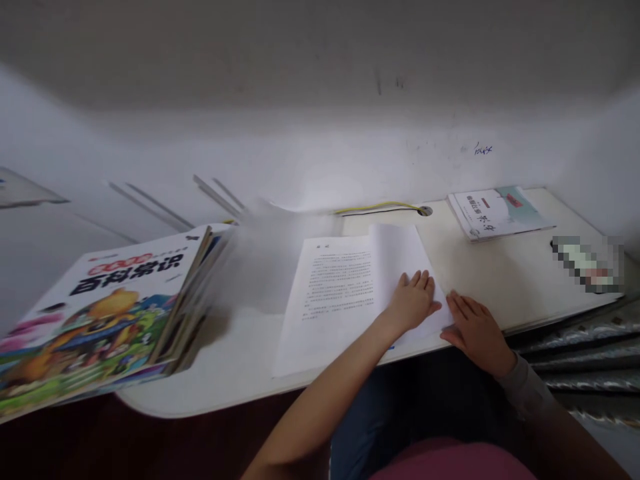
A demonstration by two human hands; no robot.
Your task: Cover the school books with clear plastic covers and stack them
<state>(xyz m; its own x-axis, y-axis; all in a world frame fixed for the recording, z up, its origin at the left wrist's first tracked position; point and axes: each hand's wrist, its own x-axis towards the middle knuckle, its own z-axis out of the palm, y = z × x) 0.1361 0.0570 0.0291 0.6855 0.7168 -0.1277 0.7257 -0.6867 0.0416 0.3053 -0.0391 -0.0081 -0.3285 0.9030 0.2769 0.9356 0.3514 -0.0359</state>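
Observation:
An open book (pixel 335 287) lies on the white desk; printed text fills its left page, and the right page (pixel 400 250) looks blank and curves up near the spine. My left hand (pixel 414 300) rests flat on that right page, its fingers stretched out. Beside the book's right edge is my right hand (pixel 475 331), fingers extended and thumb apart, with the fingertips at or close to the page edge. Neither hand grips anything that I can see. Part of the right page is covered by my left hand and forearm.
A stack of books with a colourful cover (pixel 120 300) stands at the left. A blurred, translucent greyish shape (pixel 280 257) is beside the open book. Farther right are a thin booklet (pixel 500 212) and a pixelated object (pixel 585 265). A yellow cable (pixel 385 205) runs along the wall.

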